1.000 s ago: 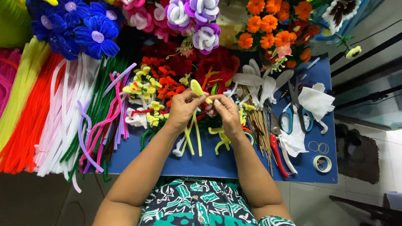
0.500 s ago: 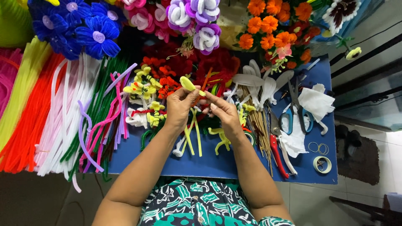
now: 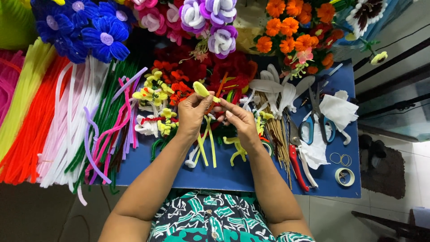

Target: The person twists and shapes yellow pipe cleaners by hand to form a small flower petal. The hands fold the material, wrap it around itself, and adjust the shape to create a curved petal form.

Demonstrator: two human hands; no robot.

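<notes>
Over the middle of the blue table mat, the left hand pinches a yellow-green fuzzy pipe-cleaner loop; the right hand grips its tail, with blue-handled scissors near the right edge

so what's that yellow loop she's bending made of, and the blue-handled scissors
Yellow loop, pinched by the left hand with the right hand alongside: looks like a fuzzy pipe cleaner, matte pile, probably over wire since it holds its bend. Scissors: dull grey blades that look like metal, smooth glossy blue handles, likely plastic.
</notes>
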